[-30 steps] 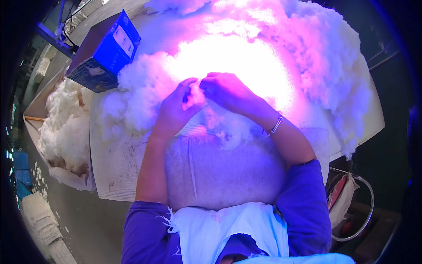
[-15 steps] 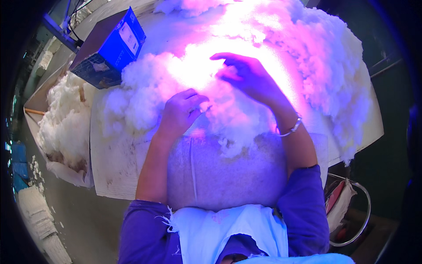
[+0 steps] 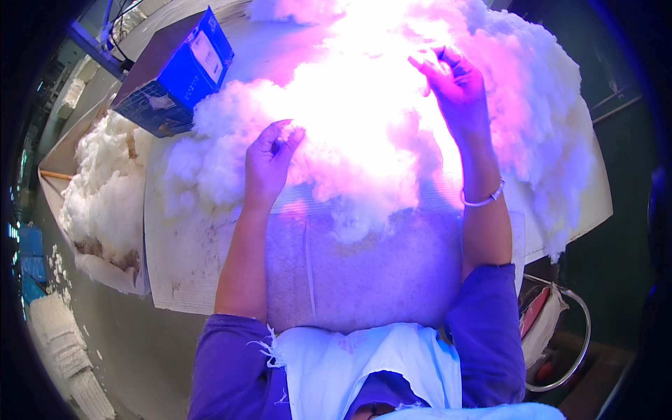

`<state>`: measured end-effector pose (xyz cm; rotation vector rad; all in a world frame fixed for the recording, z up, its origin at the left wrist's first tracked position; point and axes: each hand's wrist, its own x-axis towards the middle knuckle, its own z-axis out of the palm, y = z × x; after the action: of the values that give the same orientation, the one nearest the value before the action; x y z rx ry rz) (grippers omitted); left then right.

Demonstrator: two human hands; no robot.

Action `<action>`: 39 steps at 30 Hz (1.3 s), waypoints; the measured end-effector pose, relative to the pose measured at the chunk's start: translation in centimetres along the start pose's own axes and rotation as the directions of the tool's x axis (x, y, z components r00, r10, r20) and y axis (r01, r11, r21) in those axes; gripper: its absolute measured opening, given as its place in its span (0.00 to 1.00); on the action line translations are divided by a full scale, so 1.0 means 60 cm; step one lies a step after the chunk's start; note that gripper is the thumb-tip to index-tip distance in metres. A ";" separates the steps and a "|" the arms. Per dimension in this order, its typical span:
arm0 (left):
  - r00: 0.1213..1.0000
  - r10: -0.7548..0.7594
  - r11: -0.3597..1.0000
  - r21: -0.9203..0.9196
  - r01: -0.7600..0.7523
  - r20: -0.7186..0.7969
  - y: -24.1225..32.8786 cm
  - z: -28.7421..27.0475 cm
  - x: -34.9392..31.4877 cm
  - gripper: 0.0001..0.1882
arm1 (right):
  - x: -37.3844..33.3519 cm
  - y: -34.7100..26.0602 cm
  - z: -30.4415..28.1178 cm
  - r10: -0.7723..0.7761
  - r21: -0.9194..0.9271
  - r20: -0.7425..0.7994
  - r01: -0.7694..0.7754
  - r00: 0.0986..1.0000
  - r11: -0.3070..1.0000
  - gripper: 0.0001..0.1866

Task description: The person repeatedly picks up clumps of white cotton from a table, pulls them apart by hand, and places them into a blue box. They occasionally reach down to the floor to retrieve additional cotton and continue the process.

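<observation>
A heap of loose white fibre fluff (image 3: 364, 168) lies on the table in front of me, its middle washed out by pink and violet glare. At its left part, my left hand (image 3: 268, 161) is raised with thumb and forefinger pinched round a small pale wisp of the fluff. Farther off and to the right, my right hand (image 3: 462, 94), a bracelet (image 3: 483, 194) on its wrist, has its fingers curled on a small white tuft. The hands are well apart, with the bright part of the heap between them.
A blue and dark box (image 3: 171, 77) stands tilted at the table's back left. Beside the table, a bin (image 3: 59, 196) holds more white fluff (image 3: 105, 189). A thick bank of fluff (image 3: 539, 112) runs along the right side. A curved metal tube (image 3: 584, 329) is at the lower right.
My right hand has moved right and away from me, its fingers now curled upward. My left hand has drawn a little left and farther off. The fluff between them is more spread under the glare.
</observation>
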<state>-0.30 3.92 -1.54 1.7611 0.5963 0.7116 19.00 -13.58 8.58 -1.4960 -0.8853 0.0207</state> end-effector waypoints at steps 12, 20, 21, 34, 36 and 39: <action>0.951 -0.309 0.735 -0.640 0.223 -0.024 -0.019 -0.022 0.011 0.18 | -0.032 0.036 0.004 0.064 -0.274 0.741 0.213 0.669 0.938 0.10; 0.958 -0.281 0.722 -0.645 0.252 0.059 0.000 0.002 0.001 0.18 | -0.065 0.013 0.089 -0.130 0.010 0.520 0.146 0.844 0.989 0.16; 0.967 -0.244 0.702 -0.675 0.228 0.074 0.005 0.008 -0.001 0.17 | -0.068 0.019 0.101 -0.136 -0.037 0.506 0.179 0.852 0.983 0.14; 0.992 -0.036 0.946 -0.315 0.073 0.120 0.000 -0.003 -0.004 0.16 | -0.025 0.059 0.062 0.062 0.246 0.167 -0.102 0.984 0.964 0.15; 0.994 -0.022 0.966 -0.254 0.048 0.106 -0.009 0.000 -0.001 0.16 | -0.022 0.071 0.033 0.009 0.167 0.206 -0.044 0.979 0.985 0.21; 0.985 0.029 0.980 -0.197 0.005 0.168 -0.015 0.002 0.001 0.14 | -0.017 0.082 0.003 0.069 -0.113 0.195 -0.047 0.978 0.992 0.16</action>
<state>-0.21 4.11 -2.40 1.6226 0.3857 0.5996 20.69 -13.30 3.85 -1.6411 -1.0156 0.1703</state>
